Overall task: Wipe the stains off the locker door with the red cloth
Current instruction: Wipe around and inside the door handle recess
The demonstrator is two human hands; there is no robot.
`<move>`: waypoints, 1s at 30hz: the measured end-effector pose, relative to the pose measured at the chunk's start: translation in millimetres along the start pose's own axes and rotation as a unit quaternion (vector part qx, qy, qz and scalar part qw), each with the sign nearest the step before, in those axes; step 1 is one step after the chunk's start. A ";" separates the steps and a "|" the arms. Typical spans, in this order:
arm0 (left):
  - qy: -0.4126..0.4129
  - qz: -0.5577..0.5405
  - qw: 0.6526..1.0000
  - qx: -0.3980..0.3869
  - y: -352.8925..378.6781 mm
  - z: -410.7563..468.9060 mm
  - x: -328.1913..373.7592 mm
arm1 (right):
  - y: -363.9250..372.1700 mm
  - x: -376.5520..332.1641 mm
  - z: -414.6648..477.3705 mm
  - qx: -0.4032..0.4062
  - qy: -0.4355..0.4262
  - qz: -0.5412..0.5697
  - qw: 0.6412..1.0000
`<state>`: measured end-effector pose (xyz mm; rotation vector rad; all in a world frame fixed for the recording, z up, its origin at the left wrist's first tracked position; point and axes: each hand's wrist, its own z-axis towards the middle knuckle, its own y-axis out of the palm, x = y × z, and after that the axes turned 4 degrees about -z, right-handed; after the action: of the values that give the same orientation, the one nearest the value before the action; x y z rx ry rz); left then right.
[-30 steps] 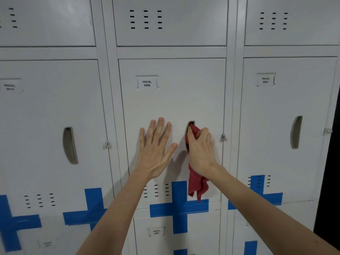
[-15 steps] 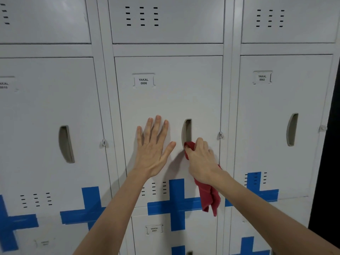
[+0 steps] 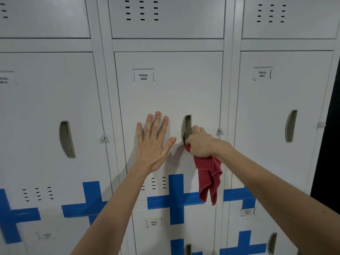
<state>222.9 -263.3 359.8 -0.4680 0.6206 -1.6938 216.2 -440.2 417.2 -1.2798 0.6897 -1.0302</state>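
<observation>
The grey locker door [image 3: 171, 92] labelled YAKAL 0006 fills the middle of the view. My left hand [image 3: 153, 142] lies flat against it, fingers spread, left of the recessed handle [image 3: 186, 128]. My right hand [image 3: 199, 142] grips the red cloth [image 3: 209, 178] and presses against the lower right edge of that handle. Most of the cloth hangs loose below my fist, over the blue tape. No stains are clear on the door.
Matching locker doors stand on both sides, door 0002 [image 3: 281, 107] to the right. Blue tape crosses [image 3: 175, 199] mark the lower row. A small hasp [image 3: 220, 131] sits right of my right hand. A dark gap [image 3: 329, 126] borders the far right.
My right hand slid down from the top of the handle recess to below it, then came back up to its lower right edge. The cloth swings beneath. My left hand stayed flat.
</observation>
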 end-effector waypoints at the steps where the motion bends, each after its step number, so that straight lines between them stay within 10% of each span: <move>1: -0.001 0.000 1.000 -0.001 0.2 0.4 0.3 | 1.5 5.8 -0.9 0.001 -0.016 0.010 1.000; 13: 0.003 0.012 1.000 -0.014 -5.3 -0.8 0.0 | 26.9 24.8 -28.6 0.108 -0.058 -0.027 0.992; 19: 0.003 0.019 1.000 0.001 -0.9 0.1 -0.1 | 25.2 22.7 -29.8 0.317 -0.002 -0.070 0.946; 30: 0.008 0.016 1.000 -0.008 -1.6 -0.1 -3.2 | 24.9 6.2 -16.4 0.195 -0.119 -0.321 0.919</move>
<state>222.2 -259.9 360.8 -0.4555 0.6507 -1.6649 210.0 -453.6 390.5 -1.2644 -0.1522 -1.4209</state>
